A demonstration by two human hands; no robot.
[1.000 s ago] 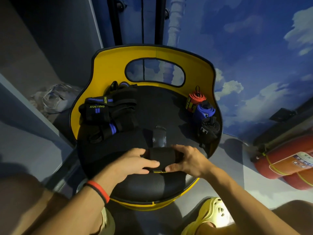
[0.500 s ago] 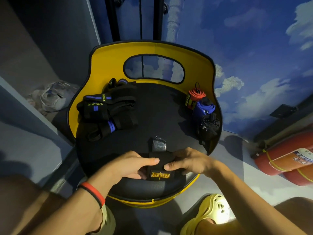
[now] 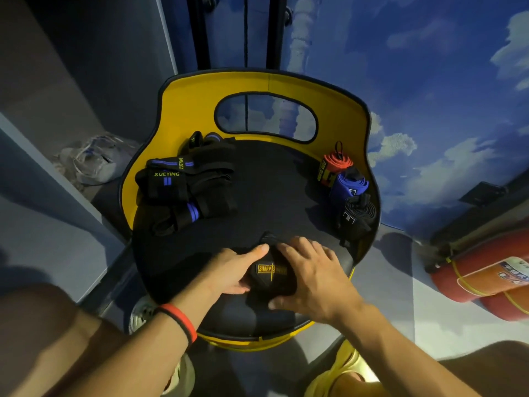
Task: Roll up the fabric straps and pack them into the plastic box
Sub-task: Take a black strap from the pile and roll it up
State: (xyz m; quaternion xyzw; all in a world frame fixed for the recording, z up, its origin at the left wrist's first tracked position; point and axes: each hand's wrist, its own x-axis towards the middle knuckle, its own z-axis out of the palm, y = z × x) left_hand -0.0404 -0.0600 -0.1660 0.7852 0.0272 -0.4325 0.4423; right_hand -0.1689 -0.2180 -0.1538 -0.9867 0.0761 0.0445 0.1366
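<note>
A black strap roll (image 3: pixel 270 277) with a gold logo lies near the front of the black seat (image 3: pixel 274 184) of a yellow chair. My left hand (image 3: pixel 233 270) holds its left side, fingers over the top. On its right side my right hand (image 3: pixel 310 275) wraps it, thumb under the front edge. A short loose end (image 3: pixel 267 237) of the strap sticks out beyond my fingertips. A pile of loose black straps with blue stripes (image 3: pixel 183 187) lies at the seat's left. Three rolled straps, red (image 3: pixel 333 164), blue (image 3: pixel 347 184) and black (image 3: pixel 356 214), stand along the right edge. No plastic box is in view.
The yellow chair back (image 3: pixel 189 107) with an oval cut-out rises behind the seat. Red fire extinguishers (image 3: pixel 481 273) lie on the floor at right. Pale shoes (image 3: pixel 94 164) sit on the floor at left. My knees and a yellow clog (image 3: pixel 349 371) are below.
The roll has grown and turned, so its gold logo now faces up. The loose tail ahead of it has shortened. Both hands have shifted over the roll.
</note>
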